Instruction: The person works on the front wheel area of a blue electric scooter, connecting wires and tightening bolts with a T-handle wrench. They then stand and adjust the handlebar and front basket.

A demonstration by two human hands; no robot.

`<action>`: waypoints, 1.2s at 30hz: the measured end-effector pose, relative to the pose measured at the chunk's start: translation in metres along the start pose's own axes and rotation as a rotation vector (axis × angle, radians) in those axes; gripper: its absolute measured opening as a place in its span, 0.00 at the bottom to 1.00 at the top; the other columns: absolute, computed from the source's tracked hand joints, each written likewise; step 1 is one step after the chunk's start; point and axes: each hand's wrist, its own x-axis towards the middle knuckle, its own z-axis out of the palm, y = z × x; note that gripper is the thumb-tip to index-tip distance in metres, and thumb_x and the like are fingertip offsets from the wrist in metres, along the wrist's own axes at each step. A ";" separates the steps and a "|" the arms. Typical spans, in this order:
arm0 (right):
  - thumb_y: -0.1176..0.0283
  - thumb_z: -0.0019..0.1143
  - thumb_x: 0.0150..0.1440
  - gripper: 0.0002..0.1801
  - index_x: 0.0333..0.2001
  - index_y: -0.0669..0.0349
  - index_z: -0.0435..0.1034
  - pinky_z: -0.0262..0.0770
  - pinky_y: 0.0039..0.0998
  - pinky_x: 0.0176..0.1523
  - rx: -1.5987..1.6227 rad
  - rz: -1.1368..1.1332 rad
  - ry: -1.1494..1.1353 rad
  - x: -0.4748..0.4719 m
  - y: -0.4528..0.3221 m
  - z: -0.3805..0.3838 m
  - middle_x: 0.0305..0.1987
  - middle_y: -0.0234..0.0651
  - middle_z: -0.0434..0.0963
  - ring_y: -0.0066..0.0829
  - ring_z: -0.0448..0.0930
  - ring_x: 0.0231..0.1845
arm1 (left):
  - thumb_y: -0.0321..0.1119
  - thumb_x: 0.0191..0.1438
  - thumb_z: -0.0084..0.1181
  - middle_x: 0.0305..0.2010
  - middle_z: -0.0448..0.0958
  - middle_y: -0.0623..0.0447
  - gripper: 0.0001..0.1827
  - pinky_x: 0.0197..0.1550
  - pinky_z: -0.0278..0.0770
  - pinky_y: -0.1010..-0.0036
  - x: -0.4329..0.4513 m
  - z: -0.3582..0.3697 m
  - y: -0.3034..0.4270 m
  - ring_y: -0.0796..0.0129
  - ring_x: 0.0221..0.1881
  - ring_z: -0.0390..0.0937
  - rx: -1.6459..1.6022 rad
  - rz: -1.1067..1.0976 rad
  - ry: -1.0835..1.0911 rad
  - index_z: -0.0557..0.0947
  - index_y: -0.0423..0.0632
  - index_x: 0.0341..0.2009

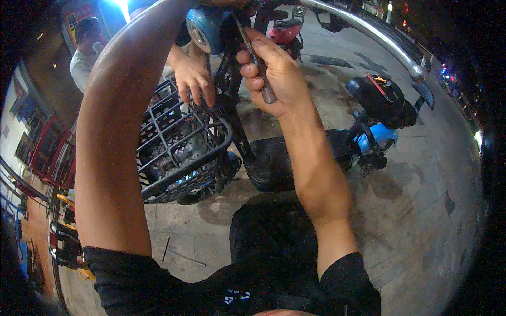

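My right hand (276,67) is closed around a slim, worn metal hand tool (264,81), perhaps a screwdriver. Its thin end points up beside the blue headlight housing (217,29) of an electric scooter; whether the tip touches anything is hidden. From the lower left my left arm (114,130) reaches up to the top edge. Only a sliver of my left hand (227,2) shows there, too little to tell its grip. Below the headlight sits a black wire basket (185,158). Another person's hand (193,79) hangs over its rim, fingers loosely spread.
A curved chrome bar (371,29) crosses the upper right. Tools, one red (380,87), lie on a black seat (395,104). A T-handle wrench (184,257) rests on the pavement. Further off are a pink scooter (285,32), a seated person (85,51) and red shelving (49,146).
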 end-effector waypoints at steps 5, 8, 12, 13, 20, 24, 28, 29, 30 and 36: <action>0.68 0.46 0.65 0.20 0.60 0.57 0.64 0.60 0.15 0.16 -0.093 -0.010 0.020 0.005 0.000 -0.004 0.30 0.32 0.73 0.15 0.68 0.19 | 0.35 0.45 0.56 0.27 0.79 0.48 0.28 0.30 0.75 0.69 -0.009 -0.003 0.010 0.67 0.27 0.76 0.094 0.022 0.054 0.78 0.47 0.54; 0.68 0.47 0.65 0.20 0.60 0.58 0.66 0.59 0.16 0.15 -0.458 -0.101 0.048 0.007 -0.006 -0.009 0.28 0.32 0.73 0.14 0.67 0.18 | 0.34 0.44 0.56 0.26 0.79 0.48 0.28 0.30 0.75 0.69 -0.011 -0.005 0.010 0.66 0.26 0.76 0.088 0.032 0.023 0.78 0.49 0.55; 0.68 0.47 0.64 0.20 0.59 0.59 0.67 0.60 0.16 0.15 -0.824 -0.184 0.033 0.009 -0.017 -0.013 0.27 0.32 0.72 0.14 0.67 0.17 | 0.32 0.42 0.56 0.26 0.79 0.51 0.29 0.30 0.75 0.70 0.004 -0.005 -0.014 0.67 0.26 0.74 -0.040 -0.056 -0.008 0.79 0.50 0.55; 0.69 0.47 0.64 0.20 0.59 0.59 0.66 0.60 0.16 0.16 -0.881 -0.203 0.024 0.009 -0.019 -0.014 0.28 0.32 0.72 0.14 0.67 0.18 | 0.32 0.42 0.55 0.26 0.79 0.52 0.30 0.30 0.74 0.70 0.010 -0.005 -0.022 0.68 0.26 0.74 -0.043 -0.081 -0.008 0.79 0.50 0.55; 0.70 0.47 0.63 0.20 0.59 0.60 0.64 0.60 0.14 0.16 -0.270 0.048 -0.034 0.005 -0.020 -0.014 0.31 0.31 0.70 0.13 0.66 0.20 | 0.29 0.41 0.54 0.30 0.80 0.53 0.29 0.32 0.74 0.73 0.009 0.004 -0.029 0.70 0.29 0.75 -0.090 0.076 0.093 0.80 0.49 0.53; 0.71 0.48 0.63 0.20 0.59 0.60 0.66 0.62 0.16 0.16 -0.587 -0.027 -0.047 0.011 -0.019 -0.016 0.29 0.30 0.72 0.14 0.68 0.20 | 0.30 0.41 0.55 0.34 0.82 0.52 0.29 0.33 0.74 0.72 -0.015 -0.004 0.005 0.72 0.31 0.76 -0.112 0.031 0.037 0.79 0.46 0.53; 0.71 0.46 0.63 0.19 0.58 0.58 0.69 0.64 0.19 0.17 -1.157 -0.401 -0.058 0.019 -0.022 -0.015 0.25 0.29 0.74 0.15 0.70 0.20 | 0.31 0.43 0.56 0.37 0.82 0.50 0.27 0.36 0.75 0.70 -0.019 -0.003 0.012 0.71 0.34 0.76 -0.009 -0.065 0.128 0.79 0.45 0.53; 0.71 0.46 0.64 0.20 0.59 0.58 0.68 0.64 0.19 0.17 -1.253 -0.425 -0.024 0.019 -0.021 -0.013 0.25 0.29 0.74 0.15 0.70 0.19 | 0.31 0.44 0.56 0.37 0.82 0.50 0.27 0.37 0.75 0.69 -0.018 -0.002 0.010 0.70 0.34 0.76 -0.061 0.031 0.110 0.79 0.45 0.53; 0.70 0.46 0.64 0.20 0.59 0.58 0.68 0.64 0.19 0.17 -1.270 -0.422 -0.019 0.019 -0.022 -0.012 0.25 0.29 0.74 0.15 0.70 0.18 | 0.32 0.44 0.57 0.38 0.82 0.49 0.26 0.38 0.75 0.69 -0.017 0.000 0.007 0.69 0.35 0.76 -0.116 0.126 0.088 0.79 0.45 0.53; 0.69 0.44 0.65 0.20 0.60 0.58 0.67 0.62 0.20 0.16 -0.857 -0.166 0.041 -0.008 -0.008 -0.004 0.25 0.30 0.73 0.15 0.68 0.16 | 0.32 0.44 0.59 0.38 0.81 0.50 0.26 0.39 0.75 0.68 -0.014 -0.007 0.009 0.68 0.36 0.76 -0.013 -0.021 0.054 0.80 0.45 0.52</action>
